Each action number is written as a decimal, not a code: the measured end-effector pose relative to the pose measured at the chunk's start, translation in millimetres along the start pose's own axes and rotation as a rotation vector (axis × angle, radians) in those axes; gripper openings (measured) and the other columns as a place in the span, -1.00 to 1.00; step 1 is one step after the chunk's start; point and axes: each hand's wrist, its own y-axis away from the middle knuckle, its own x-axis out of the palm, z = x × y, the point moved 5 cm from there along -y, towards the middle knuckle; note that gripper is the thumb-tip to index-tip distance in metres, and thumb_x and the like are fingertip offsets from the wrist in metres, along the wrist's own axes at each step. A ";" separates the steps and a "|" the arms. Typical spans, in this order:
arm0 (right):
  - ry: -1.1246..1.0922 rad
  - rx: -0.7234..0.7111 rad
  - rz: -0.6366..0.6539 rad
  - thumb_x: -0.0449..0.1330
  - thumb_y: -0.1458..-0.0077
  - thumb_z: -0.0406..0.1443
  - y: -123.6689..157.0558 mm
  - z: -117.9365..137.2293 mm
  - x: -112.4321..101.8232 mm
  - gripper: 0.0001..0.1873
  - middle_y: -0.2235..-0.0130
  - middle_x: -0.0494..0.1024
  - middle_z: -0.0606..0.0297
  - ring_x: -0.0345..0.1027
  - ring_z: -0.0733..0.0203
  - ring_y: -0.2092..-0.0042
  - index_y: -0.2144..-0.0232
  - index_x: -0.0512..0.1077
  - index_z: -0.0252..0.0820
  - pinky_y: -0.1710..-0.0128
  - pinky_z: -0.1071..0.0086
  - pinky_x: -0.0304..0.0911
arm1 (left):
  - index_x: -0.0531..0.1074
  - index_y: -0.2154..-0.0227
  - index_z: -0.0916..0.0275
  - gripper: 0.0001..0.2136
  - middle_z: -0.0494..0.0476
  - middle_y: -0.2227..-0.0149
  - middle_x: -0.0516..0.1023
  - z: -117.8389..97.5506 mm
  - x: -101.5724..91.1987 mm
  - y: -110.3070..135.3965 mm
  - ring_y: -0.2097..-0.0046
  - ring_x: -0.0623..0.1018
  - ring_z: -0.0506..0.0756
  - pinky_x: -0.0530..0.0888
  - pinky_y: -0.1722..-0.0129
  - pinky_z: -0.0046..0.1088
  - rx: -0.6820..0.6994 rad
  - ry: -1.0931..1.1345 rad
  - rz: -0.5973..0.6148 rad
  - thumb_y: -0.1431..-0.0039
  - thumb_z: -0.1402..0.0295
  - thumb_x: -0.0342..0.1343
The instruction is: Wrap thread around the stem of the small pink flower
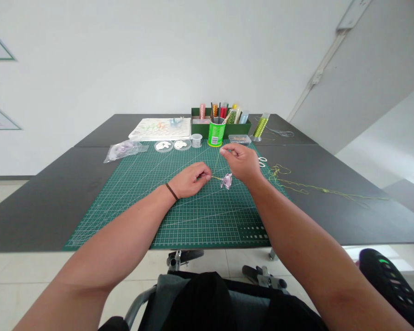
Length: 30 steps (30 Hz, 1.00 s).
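Observation:
Over the middle of the green cutting mat [193,220], my left hand [193,179] pinches the thin yellow-green stem of a small pale purple flower [226,181]. The flower head points to the right, just below my other hand. My right hand [240,161] is closed, thumb and fingertips together, on the end of a fine yellow-green thread [217,161]. That thread runs taut and slanting from the stem near my left fingertips up to my right fingertips.
Behind my hands stand a green can [216,133] of tools and a dark green box [196,118] of coloured thread tubes. A plastic bag [124,150], small dishes [163,146] and a white pad [152,128] lie left. White-handled scissors [262,162] and loose yellow-green threads [317,187] lie right.

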 end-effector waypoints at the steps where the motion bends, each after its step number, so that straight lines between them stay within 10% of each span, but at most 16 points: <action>1: -0.003 0.003 0.000 0.16 -0.10 -0.15 -0.2 -0.5 -0.2 -0.75 0.62 0.29 0.45 0.09 0.36 0.54 0.37 0.55 -0.15 0.45 0.41 0.04 | 0.32 0.38 0.23 -0.90 0.04 0.41 0.40 0.1 0.2 -0.1 0.35 0.39 0.03 0.37 0.30 -0.41 0.005 0.009 -0.001 -0.25 0.37 -0.04; 30: -0.136 0.174 0.194 0.21 0.01 -0.09 0.1 -26.2 25.7 -0.69 0.62 0.27 0.45 0.00 0.38 0.55 0.36 0.57 -0.21 0.52 0.41 -0.04 | 0.50 0.37 0.22 -0.84 0.05 0.42 0.52 -2.6 -5.1 -1.9 0.38 0.47 -0.01 0.40 0.33 -0.47 -0.002 0.172 -0.092 -0.23 0.27 0.09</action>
